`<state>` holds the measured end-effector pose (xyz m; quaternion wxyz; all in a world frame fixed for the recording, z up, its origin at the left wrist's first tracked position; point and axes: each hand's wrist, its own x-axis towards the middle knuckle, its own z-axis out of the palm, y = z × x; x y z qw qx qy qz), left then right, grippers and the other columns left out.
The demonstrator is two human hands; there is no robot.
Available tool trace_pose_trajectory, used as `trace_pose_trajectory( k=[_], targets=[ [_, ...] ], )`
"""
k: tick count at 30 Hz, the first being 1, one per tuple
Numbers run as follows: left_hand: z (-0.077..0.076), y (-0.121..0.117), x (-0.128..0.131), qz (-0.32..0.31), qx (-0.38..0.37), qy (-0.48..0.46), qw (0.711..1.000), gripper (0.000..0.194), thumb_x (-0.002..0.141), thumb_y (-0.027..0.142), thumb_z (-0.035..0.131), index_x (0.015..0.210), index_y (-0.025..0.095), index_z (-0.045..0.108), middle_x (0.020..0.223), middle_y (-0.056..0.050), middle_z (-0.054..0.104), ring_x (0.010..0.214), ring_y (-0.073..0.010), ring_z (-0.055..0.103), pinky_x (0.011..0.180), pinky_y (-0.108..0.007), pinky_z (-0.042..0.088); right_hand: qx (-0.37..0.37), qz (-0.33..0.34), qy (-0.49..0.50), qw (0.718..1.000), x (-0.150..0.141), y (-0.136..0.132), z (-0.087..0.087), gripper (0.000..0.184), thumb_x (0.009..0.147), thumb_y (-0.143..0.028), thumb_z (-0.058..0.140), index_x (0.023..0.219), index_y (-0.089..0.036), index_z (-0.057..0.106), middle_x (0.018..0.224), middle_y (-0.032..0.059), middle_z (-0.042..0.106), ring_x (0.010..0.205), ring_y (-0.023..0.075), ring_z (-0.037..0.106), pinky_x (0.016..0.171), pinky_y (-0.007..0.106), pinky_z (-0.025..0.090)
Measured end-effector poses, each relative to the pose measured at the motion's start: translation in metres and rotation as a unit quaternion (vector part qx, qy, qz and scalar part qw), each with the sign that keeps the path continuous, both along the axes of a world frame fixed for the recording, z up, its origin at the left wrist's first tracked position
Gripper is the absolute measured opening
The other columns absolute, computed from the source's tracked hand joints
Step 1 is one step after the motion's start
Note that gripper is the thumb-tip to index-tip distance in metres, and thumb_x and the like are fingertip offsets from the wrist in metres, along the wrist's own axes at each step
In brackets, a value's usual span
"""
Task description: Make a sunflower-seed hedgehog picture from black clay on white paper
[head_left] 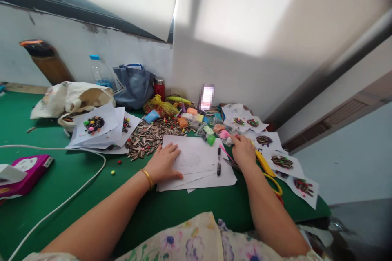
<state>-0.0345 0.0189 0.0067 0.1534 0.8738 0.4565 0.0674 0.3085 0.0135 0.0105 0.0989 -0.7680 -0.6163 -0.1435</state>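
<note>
My left hand lies flat with spread fingers on the left side of a stack of white paper. The top sheet bears a faint oval pencil drawing. My right hand is beyond the stack's right edge, its fingers curled together beside pink clay and a small white packet. What its fingertips hold, if anything, is hidden. A black pen lies on the paper. Scissors, partly under my right hand, and a yellow-handled cutter are close by.
Sunflower seeds are heaped behind the paper, near colourful clay packets. Sheets with seed pictures lie at right, others at left. A white cable crosses the green table. A lit phone leans at the back.
</note>
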Motion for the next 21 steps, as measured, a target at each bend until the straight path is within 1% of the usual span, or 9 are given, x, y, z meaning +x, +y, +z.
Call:
trace_pose_trajectory(
  k=[3, 6, 9, 12, 13, 15, 17, 19, 21],
  targets=[
    [0.000, 0.000, -0.001, 0.000, -0.004, -0.023, 1.000, 0.106, 0.053, 0.060, 0.078, 0.145, 0.026, 0.036, 0.151, -0.014, 0.035, 0.142, -0.0361, 0.023, 0.113, -0.061, 0.010, -0.005, 0.014, -0.014, 1.000, 0.004, 0.008, -0.004, 0.042, 0.080, -0.014, 0.054, 0.116, -0.032, 0.065, 0.114, 0.0084, 0.060, 0.100, 0.0264, 0.048, 0.078, 0.037, 0.037],
    [0.000, -0.002, 0.000, -0.005, 0.007, -0.037, 0.999, 0.107, 0.053, 0.062, 0.078, 0.144, 0.026, 0.037, 0.151, -0.015, 0.036, 0.141, -0.0374, 0.024, 0.112, -0.062, 0.011, 0.040, 0.037, -0.018, 0.998, 0.005, 0.012, -0.009, 0.029, 0.082, -0.019, 0.054, 0.104, -0.028, 0.071, 0.110, 0.0087, 0.062, 0.098, 0.0264, 0.048, 0.078, 0.038, 0.036],
    [0.004, -0.005, 0.001, -0.008, 0.045, -0.064, 0.997, 0.095, 0.061, 0.068, 0.070, 0.141, 0.024, 0.042, 0.149, -0.016, 0.038, 0.139, -0.0368, 0.028, 0.112, -0.064, 0.006, 0.080, 0.050, -0.004, 0.996, 0.008, 0.011, -0.009, 0.021, 0.085, -0.026, 0.053, 0.088, -0.024, 0.074, 0.107, 0.0085, 0.064, 0.098, 0.0261, 0.049, 0.082, 0.038, 0.036],
    [0.011, -0.007, 0.003, 0.003, 0.103, -0.119, 0.987, 0.072, 0.076, 0.063, 0.060, 0.135, 0.024, 0.050, 0.145, -0.013, 0.045, 0.135, -0.0329, 0.037, 0.114, -0.060, 0.004, 0.099, 0.060, 0.037, 0.993, 0.010, 0.008, -0.003, 0.024, 0.087, -0.027, 0.050, 0.083, -0.022, 0.073, 0.104, 0.0087, 0.066, 0.096, 0.0254, 0.052, 0.087, 0.040, 0.037],
    [0.013, -0.008, 0.004, 0.008, 0.120, -0.141, 0.983, 0.062, 0.080, 0.059, 0.058, 0.131, 0.023, 0.054, 0.141, -0.012, 0.049, 0.132, -0.0310, 0.041, 0.115, -0.058, 0.007, 0.112, 0.071, 0.055, 0.990, 0.008, 0.006, 0.000, 0.024, 0.088, -0.027, 0.049, 0.085, -0.021, 0.072, 0.105, 0.0092, 0.066, 0.098, 0.0255, 0.053, 0.088, 0.040, 0.038],
    [0.017, -0.010, 0.005, 0.018, 0.137, -0.192, 0.972, 0.045, 0.086, 0.050, 0.055, 0.121, 0.022, 0.060, 0.131, -0.011, 0.057, 0.123, -0.0268, 0.049, 0.115, -0.052, 0.020, 0.150, 0.111, 0.096, 0.978, -0.003, -0.001, 0.007, 0.025, 0.090, -0.025, 0.045, 0.092, -0.019, 0.069, 0.114, 0.0108, 0.064, 0.105, 0.0258, 0.054, 0.094, 0.041, 0.039],
    [0.019, -0.013, 0.008, 0.025, 0.127, -0.249, 0.960, 0.035, 0.089, 0.043, 0.052, 0.113, 0.021, 0.063, 0.120, -0.010, 0.062, 0.114, -0.0235, 0.055, 0.107, -0.044, 0.035, 0.178, 0.183, 0.143, 0.956, -0.023, -0.009, 0.014, 0.024, 0.091, -0.023, 0.042, 0.099, -0.018, 0.064, 0.125, 0.0114, 0.059, 0.114, 0.0247, 0.052, 0.099, 0.040, 0.039],
    [0.018, -0.016, 0.012, 0.029, 0.085, -0.307, 0.948, 0.030, 0.090, 0.040, 0.051, 0.109, 0.021, 0.064, 0.111, -0.009, 0.064, 0.105, -0.0214, 0.058, 0.096, -0.039, 0.044, 0.165, 0.269, 0.184, 0.931, -0.052, -0.017, 0.018, 0.022, 0.091, -0.020, 0.040, 0.100, -0.019, 0.060, 0.125, 0.0110, 0.060, 0.116, 0.0225, 0.053, 0.099, 0.038, 0.040],
    [0.016, -0.020, 0.018, 0.033, 0.005, -0.371, 0.928, 0.028, 0.089, 0.040, 0.052, 0.107, 0.020, 0.063, 0.103, -0.007, 0.065, 0.094, -0.0194, 0.062, 0.086, -0.036, 0.049, 0.140, 0.344, 0.194, 0.908, -0.083, -0.025, 0.019, 0.018, 0.091, -0.019, 0.041, 0.098, -0.019, 0.058, 0.119, 0.0105, 0.063, 0.111, 0.0213, 0.056, 0.098, 0.037, 0.042]
  ],
)
